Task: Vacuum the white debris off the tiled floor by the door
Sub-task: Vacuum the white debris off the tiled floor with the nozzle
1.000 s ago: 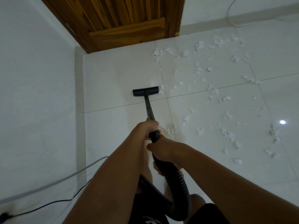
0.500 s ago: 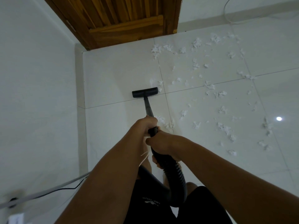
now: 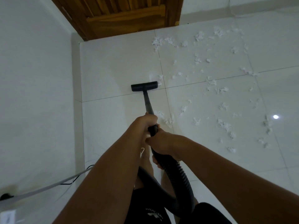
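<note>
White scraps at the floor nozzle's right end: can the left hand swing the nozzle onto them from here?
Probably yes. The left hand grips the wand, the nozzle sits on the tile, and the scraps lie right beside its right end with nothing between them.

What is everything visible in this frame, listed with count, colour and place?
Slatted wooden door: one, brown, top centre.
Glossy tiled floor: one, white, below door.
Flat vacuum nozzle: one, black, on floor, centre.
Shredded debris scraps: many, white, scattered right of nozzle.
Rigid vacuum wand: one, black, rising from nozzle.
Ribbed vacuum hose: one, black, lower centre.
Thick round cable: one, grey, lower left.
Left hand: one, grips wand.
Right hand: one, grips hose end.
</note>
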`<action>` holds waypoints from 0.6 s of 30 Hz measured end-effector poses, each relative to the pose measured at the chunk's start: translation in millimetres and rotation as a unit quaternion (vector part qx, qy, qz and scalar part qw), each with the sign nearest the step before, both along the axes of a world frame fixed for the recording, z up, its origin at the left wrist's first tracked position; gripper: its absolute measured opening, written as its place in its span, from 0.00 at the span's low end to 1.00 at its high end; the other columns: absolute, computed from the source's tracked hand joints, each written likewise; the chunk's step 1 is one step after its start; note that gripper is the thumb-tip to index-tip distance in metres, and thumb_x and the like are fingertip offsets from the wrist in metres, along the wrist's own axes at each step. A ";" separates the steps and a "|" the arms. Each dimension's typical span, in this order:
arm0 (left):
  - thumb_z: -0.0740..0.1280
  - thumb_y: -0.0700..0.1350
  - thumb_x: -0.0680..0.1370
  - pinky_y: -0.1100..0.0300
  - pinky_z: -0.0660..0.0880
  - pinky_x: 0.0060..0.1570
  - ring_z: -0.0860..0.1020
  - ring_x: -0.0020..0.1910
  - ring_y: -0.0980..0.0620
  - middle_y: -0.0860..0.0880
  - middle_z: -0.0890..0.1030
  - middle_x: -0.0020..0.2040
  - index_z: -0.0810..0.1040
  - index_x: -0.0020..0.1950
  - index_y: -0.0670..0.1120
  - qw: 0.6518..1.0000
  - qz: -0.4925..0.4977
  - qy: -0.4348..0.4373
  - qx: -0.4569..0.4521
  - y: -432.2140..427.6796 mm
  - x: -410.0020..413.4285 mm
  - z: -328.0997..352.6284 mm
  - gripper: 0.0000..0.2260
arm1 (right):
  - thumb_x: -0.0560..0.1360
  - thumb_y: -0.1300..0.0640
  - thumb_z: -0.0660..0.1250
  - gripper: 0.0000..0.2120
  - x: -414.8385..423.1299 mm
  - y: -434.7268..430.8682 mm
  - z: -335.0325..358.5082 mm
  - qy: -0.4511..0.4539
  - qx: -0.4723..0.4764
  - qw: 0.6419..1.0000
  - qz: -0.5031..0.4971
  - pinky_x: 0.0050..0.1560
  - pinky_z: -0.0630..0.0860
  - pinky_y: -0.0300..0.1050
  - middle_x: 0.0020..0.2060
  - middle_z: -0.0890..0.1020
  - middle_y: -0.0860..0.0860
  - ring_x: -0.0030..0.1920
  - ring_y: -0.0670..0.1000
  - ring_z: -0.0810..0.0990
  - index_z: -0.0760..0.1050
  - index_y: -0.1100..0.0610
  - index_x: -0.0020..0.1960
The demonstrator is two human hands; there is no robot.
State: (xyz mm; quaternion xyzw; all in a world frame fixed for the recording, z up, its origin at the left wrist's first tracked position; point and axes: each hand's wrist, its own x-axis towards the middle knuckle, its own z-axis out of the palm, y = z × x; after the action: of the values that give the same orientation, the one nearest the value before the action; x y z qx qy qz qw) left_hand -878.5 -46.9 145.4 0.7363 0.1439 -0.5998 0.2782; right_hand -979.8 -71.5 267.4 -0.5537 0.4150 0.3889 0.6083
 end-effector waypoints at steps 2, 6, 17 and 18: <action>0.57 0.42 0.84 0.52 0.80 0.58 0.77 0.38 0.50 0.43 0.77 0.43 0.56 0.80 0.47 1.000 -0.020 0.004 -0.004 -1.0 13.5 -7.5 0.23 | 0.84 0.58 0.58 0.22 7.0 -3.0 -3.4 0.023 0.022 0.999 0.007 0.32 0.77 0.47 0.36 0.77 0.60 0.30 0.54 0.77 0.55 0.57 0.75; 0.57 0.40 0.84 0.56 0.81 0.44 0.77 0.33 0.51 0.43 0.77 0.40 0.53 0.81 0.53 1.000 0.008 0.002 -0.017 -13.4 47.8 -26.3 0.28 | 0.85 0.56 0.58 0.21 38.9 -16.0 -20.1 0.039 0.022 0.999 0.001 0.30 0.77 0.46 0.37 0.77 0.60 0.29 0.54 0.76 0.57 0.58 0.74; 0.57 0.41 0.83 0.56 0.79 0.43 0.77 0.33 0.52 0.44 0.77 0.39 0.47 0.81 0.61 0.999 0.025 -0.018 -0.040 -64.0 156.8 -73.4 0.31 | 0.84 0.58 0.58 0.29 142.2 -57.3 -60.4 0.033 0.012 0.999 -0.035 0.22 0.75 0.40 0.38 0.76 0.59 0.20 0.51 0.75 0.49 0.52 0.80; 0.57 0.41 0.84 0.56 0.79 0.43 0.77 0.34 0.52 0.44 0.77 0.39 0.48 0.81 0.60 0.999 0.021 -0.022 -0.042 -67.9 165.2 -77.4 0.31 | 0.84 0.58 0.58 0.31 150.4 -60.7 -66.3 0.022 -0.003 0.999 -0.028 0.18 0.73 0.37 0.38 0.75 0.59 0.16 0.49 0.74 0.45 0.51 0.81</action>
State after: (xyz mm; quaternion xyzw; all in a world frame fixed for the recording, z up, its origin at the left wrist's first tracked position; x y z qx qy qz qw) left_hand -713.3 -114.8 68.0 0.7340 0.1280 -0.5827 0.3247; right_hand -829.4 -132.2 201.1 -0.5348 0.4446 0.3828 0.6081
